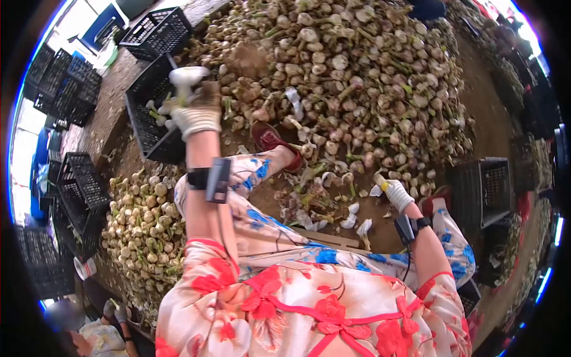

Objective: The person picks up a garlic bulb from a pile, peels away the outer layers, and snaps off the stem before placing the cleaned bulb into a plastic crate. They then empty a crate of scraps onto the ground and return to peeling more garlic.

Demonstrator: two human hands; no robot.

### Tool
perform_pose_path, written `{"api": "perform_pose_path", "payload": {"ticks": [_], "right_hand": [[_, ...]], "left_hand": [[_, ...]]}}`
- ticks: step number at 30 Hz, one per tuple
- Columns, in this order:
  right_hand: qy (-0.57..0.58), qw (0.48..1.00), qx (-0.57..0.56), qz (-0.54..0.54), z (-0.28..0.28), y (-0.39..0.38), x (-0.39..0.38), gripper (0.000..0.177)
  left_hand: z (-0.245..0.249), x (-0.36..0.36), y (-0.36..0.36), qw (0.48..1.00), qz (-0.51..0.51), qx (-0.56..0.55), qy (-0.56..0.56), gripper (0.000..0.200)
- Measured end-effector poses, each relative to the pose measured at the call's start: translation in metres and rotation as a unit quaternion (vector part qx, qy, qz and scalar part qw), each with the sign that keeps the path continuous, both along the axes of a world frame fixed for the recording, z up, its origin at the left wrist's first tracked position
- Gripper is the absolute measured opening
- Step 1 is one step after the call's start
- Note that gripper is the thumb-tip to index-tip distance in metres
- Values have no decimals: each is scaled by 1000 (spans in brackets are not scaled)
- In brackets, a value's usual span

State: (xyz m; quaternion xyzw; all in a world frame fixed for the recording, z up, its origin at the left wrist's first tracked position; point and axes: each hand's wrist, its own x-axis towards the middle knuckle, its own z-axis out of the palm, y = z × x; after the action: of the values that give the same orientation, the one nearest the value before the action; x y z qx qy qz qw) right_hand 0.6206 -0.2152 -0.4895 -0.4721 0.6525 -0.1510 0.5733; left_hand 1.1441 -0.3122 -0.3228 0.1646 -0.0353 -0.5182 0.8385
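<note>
My left hand, in a white knit glove with dirty fingers, is raised at the edge of a black plastic crate. Its fingers close around the stem end of a whitish garlic bulb; motion smears them a little. A few pale garlic bulbs lie inside that crate. Low over the ground is my right hand, gloved, its fingers drawn together with something yellow at them. What it holds, if anything, I cannot make out. Beside it are white peel scraps and the big heap of untrimmed garlic.
A pile of cleaner garlic lies to my left. More black crates stand at upper left, left and right. Stems and husks litter the ground between my legs. Another person's gloved hands show at bottom left.
</note>
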Motion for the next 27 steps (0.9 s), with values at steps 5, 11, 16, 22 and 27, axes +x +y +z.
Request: {"api": "perform_pose_path", "payload": {"ticks": [5,11,16,22,27], "right_hand": [[195,958,-153,143,6,-19,24,31],[219,971,54,77,-2,-87,45,34],[433,835,-234,245,-14,-142,74,40],[477,778,-276,302,-52,-188,89,28],[576,716,-125,375,-29,-208,103,41]], "left_hand": [[-21,-54,0,993,-64,90,-30,22],[-81,-202,17,936,-225,260,-70,30],[-130,-236,28,837,-369,295,-275,20],[-145,-245,34,771,-406,337,-355,22],[-145,-248,28,788,-420,348,-283,18]]}}
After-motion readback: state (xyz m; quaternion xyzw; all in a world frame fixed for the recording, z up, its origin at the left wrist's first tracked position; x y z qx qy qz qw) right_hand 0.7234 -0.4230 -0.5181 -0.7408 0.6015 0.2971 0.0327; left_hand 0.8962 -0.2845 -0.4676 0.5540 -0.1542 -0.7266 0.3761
